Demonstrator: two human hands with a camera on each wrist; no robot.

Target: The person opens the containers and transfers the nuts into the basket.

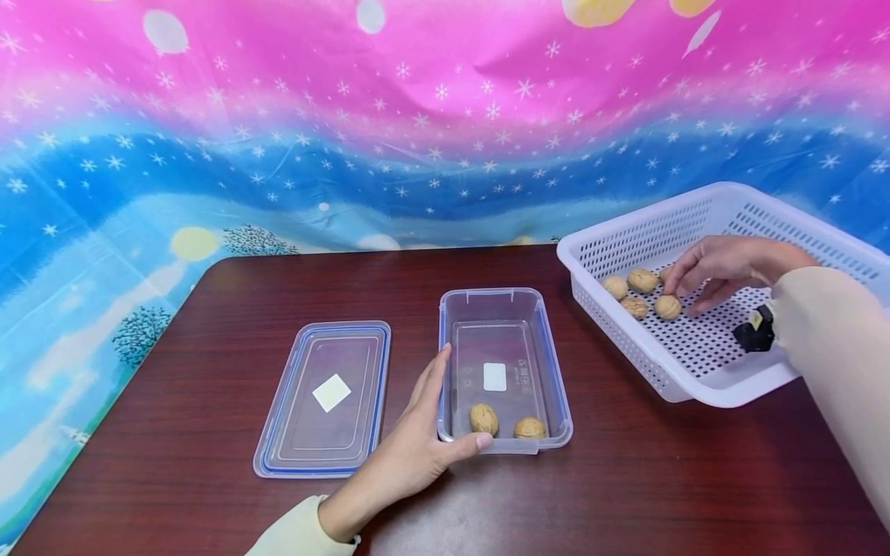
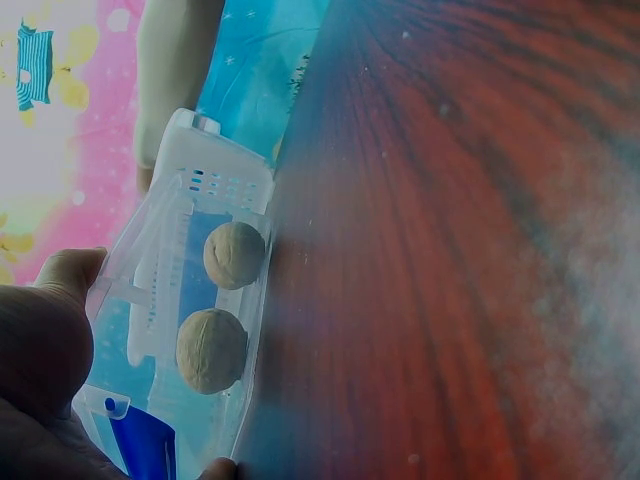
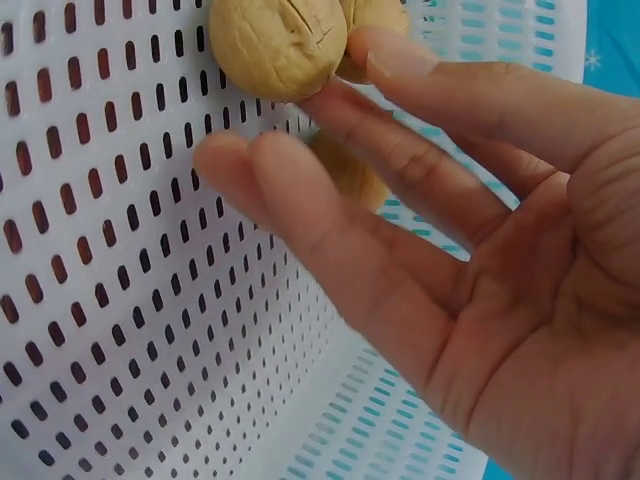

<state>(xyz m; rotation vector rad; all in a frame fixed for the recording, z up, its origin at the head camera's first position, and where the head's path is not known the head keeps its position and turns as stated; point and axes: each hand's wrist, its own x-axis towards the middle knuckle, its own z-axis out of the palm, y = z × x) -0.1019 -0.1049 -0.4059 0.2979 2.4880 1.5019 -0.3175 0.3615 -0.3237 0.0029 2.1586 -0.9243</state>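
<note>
My left hand (image 1: 417, 444) lies at the near left corner of a clear plastic container (image 1: 556, 371), fingers extended along its left wall and thumb at the near rim. Two walnuts sit inside at the near end, a left one (image 1: 484, 418) and a right one (image 1: 531, 428). The left wrist view shows both walnuts (image 2: 212, 350) through the wall. Inside a white perforated basket (image 1: 723, 395), my right hand (image 1: 726, 266) reaches down to a walnut (image 1: 668, 307). Its fingertips touch or nearly touch that walnut (image 3: 275, 50), and the fingers are spread.
Several more walnuts (image 1: 642, 280) lie in the basket's left end, one partly behind the fingers. A black device (image 1: 754, 332) is at the right wrist. A clear lid (image 1: 334, 432) with a blue seal lies left of the container on the dark wood table (image 1: 202, 417). Patterned cloth (image 1: 417, 154) hangs behind.
</note>
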